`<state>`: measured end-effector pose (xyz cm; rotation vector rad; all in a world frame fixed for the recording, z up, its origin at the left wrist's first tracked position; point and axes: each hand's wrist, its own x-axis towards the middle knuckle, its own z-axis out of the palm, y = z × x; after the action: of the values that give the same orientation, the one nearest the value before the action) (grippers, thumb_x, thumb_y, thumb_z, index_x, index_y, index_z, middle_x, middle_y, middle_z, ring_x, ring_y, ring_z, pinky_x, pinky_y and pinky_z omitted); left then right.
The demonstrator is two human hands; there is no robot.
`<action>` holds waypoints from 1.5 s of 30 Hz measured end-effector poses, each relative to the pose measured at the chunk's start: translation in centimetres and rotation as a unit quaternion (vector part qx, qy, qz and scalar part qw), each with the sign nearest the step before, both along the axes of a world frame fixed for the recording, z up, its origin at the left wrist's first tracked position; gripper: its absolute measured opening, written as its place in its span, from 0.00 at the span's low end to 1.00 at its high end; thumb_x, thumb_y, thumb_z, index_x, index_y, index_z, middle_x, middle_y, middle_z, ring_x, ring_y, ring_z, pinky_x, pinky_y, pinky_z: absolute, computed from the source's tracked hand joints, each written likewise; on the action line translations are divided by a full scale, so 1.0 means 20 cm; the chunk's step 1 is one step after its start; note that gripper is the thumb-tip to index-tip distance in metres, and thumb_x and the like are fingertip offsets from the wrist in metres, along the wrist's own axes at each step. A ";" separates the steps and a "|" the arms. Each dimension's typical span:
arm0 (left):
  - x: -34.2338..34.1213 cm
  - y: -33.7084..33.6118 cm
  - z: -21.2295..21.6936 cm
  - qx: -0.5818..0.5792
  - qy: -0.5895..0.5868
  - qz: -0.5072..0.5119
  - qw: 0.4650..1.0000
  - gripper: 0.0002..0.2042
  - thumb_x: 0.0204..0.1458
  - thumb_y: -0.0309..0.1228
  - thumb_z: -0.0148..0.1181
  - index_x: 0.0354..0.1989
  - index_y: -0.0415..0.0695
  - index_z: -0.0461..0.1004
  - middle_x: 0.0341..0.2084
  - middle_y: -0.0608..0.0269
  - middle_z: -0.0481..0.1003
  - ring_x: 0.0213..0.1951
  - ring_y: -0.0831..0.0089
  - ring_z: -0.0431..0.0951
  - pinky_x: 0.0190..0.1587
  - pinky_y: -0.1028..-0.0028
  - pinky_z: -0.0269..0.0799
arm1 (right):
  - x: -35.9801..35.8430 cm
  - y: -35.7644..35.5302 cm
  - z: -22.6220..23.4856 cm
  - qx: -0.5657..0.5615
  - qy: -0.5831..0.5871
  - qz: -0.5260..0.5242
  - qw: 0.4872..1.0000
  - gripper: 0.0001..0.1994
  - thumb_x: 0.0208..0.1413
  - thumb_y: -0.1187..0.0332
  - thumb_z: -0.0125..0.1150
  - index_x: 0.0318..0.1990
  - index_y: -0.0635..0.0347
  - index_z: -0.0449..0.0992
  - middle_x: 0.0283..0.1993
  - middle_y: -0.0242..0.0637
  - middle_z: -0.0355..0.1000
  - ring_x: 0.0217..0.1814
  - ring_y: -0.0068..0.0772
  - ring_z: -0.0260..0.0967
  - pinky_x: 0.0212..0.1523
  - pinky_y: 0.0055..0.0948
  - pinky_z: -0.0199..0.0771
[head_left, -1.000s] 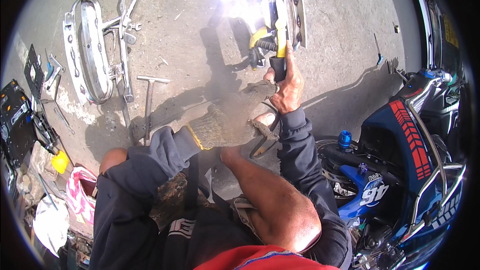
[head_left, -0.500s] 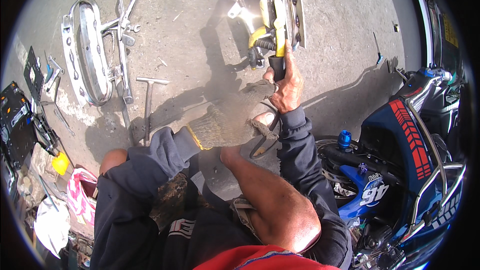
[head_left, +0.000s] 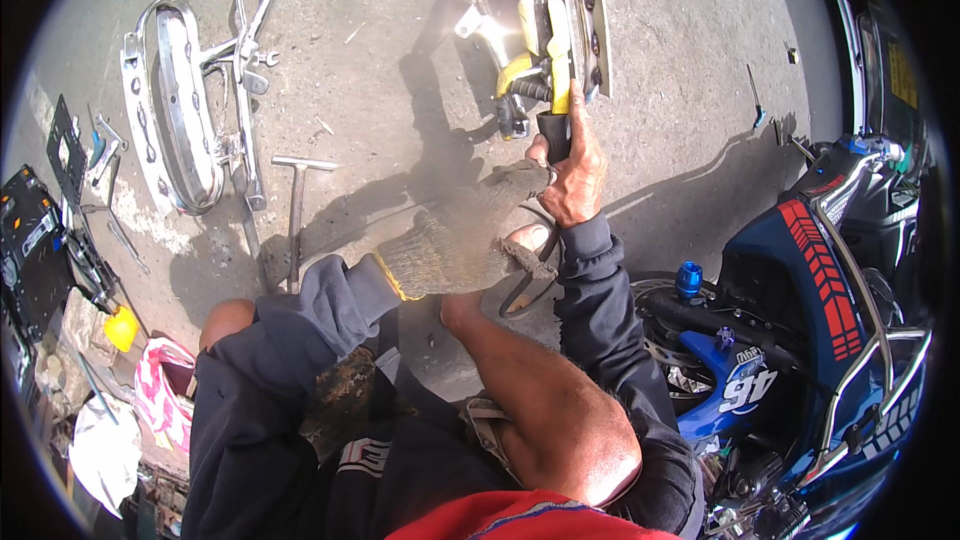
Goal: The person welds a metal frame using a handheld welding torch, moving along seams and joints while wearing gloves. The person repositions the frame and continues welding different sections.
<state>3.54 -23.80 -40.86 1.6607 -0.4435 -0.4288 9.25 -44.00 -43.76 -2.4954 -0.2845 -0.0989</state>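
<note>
My right hand (head_left: 575, 175) is bare, wrapped round the black end of a yellow-and-black hand tool (head_left: 560, 50). Its index finger lies along the yellow body. Beside it a ribbed black grip (head_left: 530, 90) and a curved yellow part sit against a shiny metal tube frame (head_left: 490, 40); glare hides how they meet. My left hand (head_left: 460, 225) wears a grey knit glove with a yellow cuff edge. Blurred, it crosses in front of my foot, fingertips near the right hand's heel. Whether it grips anything is not clear.
A T-handled metal tool (head_left: 297, 215) lies on the concrete near a chromed oval part (head_left: 175, 105) of the frame. A blue and black motorcycle (head_left: 770, 340) stands close on the right. At left are black panels (head_left: 40, 240), a pink-and-white cloth (head_left: 165, 390) and a white bag (head_left: 105, 450).
</note>
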 end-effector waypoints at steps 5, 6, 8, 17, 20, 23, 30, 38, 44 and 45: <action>0.00 0.00 0.01 0.017 -0.039 0.022 0.999 0.34 0.61 0.34 0.61 0.75 0.43 0.56 0.70 0.46 0.62 0.62 0.54 0.73 0.59 0.62 0.71 | 0.01 0.00 0.01 -0.002 -0.026 0.017 1.000 0.40 0.61 0.58 0.65 0.76 0.62 0.54 0.47 0.52 0.77 0.42 0.37 0.77 0.43 0.33 0.78; 0.00 0.00 0.01 0.022 0.000 0.012 1.000 0.33 0.58 0.34 0.63 0.72 0.43 0.59 0.67 0.47 0.65 0.62 0.55 0.73 0.60 0.62 0.70 | 0.00 0.00 0.01 0.005 -0.014 0.013 1.000 0.41 0.61 0.57 0.66 0.76 0.62 0.54 0.49 0.53 0.77 0.43 0.38 0.78 0.44 0.33 0.78; -0.01 0.01 0.04 0.036 0.087 -0.012 0.996 0.32 0.55 0.33 0.66 0.69 0.43 0.64 0.63 0.48 0.69 0.62 0.56 0.72 0.62 0.62 0.69 | -0.02 0.00 0.03 0.040 0.046 -0.003 0.998 0.41 0.55 0.67 0.66 0.75 0.66 0.54 0.57 0.57 0.72 0.55 0.51 0.75 0.55 0.40 0.75; 0.00 -0.01 0.04 0.021 0.021 0.020 0.999 0.31 0.56 0.34 0.65 0.69 0.43 0.64 0.62 0.48 0.70 0.58 0.55 0.74 0.60 0.61 0.70 | -0.01 -0.02 0.01 -0.013 0.002 0.008 1.000 0.41 0.60 0.57 0.68 0.76 0.62 0.55 0.44 0.53 0.77 0.40 0.38 0.78 0.42 0.34 0.77; -0.01 -0.01 0.03 0.017 -0.009 0.038 0.999 0.32 0.61 0.38 0.62 0.72 0.44 0.61 0.63 0.45 0.70 0.50 0.52 0.79 0.52 0.62 0.75 | 0.00 -0.01 0.01 -0.010 -0.012 0.008 1.000 0.40 0.60 0.59 0.67 0.76 0.61 0.55 0.44 0.53 0.77 0.40 0.38 0.78 0.42 0.34 0.78; 0.00 -0.01 0.02 0.003 0.021 0.025 0.999 0.30 0.61 0.37 0.62 0.70 0.41 0.62 0.63 0.42 0.69 0.55 0.50 0.78 0.55 0.62 0.74 | 0.01 0.00 0.01 0.001 -0.017 0.009 1.000 0.39 0.60 0.63 0.64 0.76 0.60 0.54 0.44 0.53 0.77 0.40 0.38 0.78 0.42 0.34 0.78; 0.00 -0.02 0.02 0.019 0.022 0.026 0.999 0.29 0.61 0.38 0.62 0.68 0.41 0.64 0.61 0.42 0.71 0.56 0.50 0.76 0.56 0.60 0.72 | 0.01 0.00 -0.01 0.037 0.004 -0.004 0.999 0.41 0.53 0.73 0.58 0.77 0.57 0.53 0.48 0.54 0.78 0.43 0.39 0.79 0.45 0.35 0.79; -0.08 -0.09 -0.07 0.074 0.001 0.077 0.994 0.29 0.59 0.43 0.64 0.67 0.47 0.67 0.57 0.46 0.73 0.54 0.51 0.76 0.54 0.57 0.73 | 0.00 0.02 0.03 0.080 0.075 -0.034 0.993 0.41 0.53 0.74 0.61 0.75 0.66 0.53 0.58 0.62 0.72 0.56 0.52 0.77 0.56 0.40 0.76; -0.05 -0.07 -0.04 0.020 -0.016 0.077 0.997 0.30 0.59 0.43 0.63 0.69 0.49 0.65 0.54 0.47 0.74 0.50 0.51 0.78 0.51 0.56 0.73 | 0.03 0.02 0.02 0.048 0.049 -0.027 0.997 0.42 0.51 0.74 0.61 0.76 0.65 0.53 0.54 0.58 0.75 0.51 0.47 0.78 0.53 0.37 0.76; -0.05 -0.06 -0.04 0.023 -0.024 0.077 0.996 0.31 0.58 0.43 0.64 0.69 0.48 0.65 0.54 0.47 0.75 0.49 0.50 0.78 0.51 0.56 0.73 | 0.03 0.02 0.02 0.057 0.051 -0.027 0.997 0.42 0.51 0.74 0.61 0.76 0.65 0.53 0.54 0.58 0.75 0.51 0.46 0.78 0.53 0.36 0.76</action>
<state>2.59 -25.00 -41.56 1.7388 -0.3395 -0.2871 9.79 -43.69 -43.44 -2.3859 -0.1633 -0.0094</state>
